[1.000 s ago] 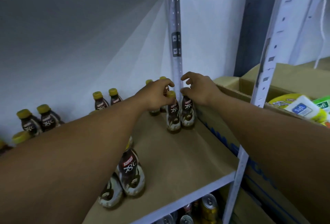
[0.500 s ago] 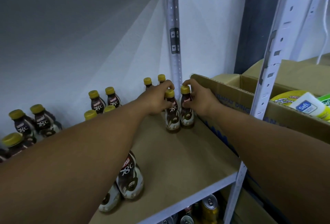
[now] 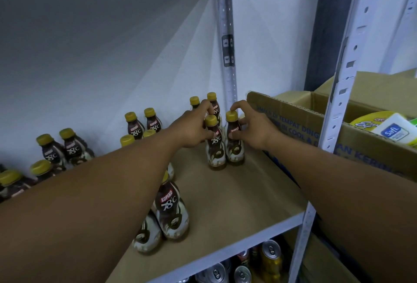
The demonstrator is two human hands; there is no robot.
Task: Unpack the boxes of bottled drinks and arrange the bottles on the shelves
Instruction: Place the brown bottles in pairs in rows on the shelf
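Head view: over the last second both hands slid down from the caps to the shoulders of two brown plastic coffee bottles with yellow caps; left hand (image 3: 191, 128) curls round the left bottle (image 3: 216, 154), thumb on its label, right hand (image 3: 252, 128) pinches the right bottle (image 3: 235, 151), thumb on label, forefinger arched over the cap. Both stand upright, touching, in the back-right corner of the brown board shelf (image 3: 237, 197), just in front of another pair (image 3: 211, 96), beside the grey slotted steel post (image 3: 228, 56) and open cardboard box (image 3: 293, 124). Placement looks done bar a nudge; next, let go and fetch more
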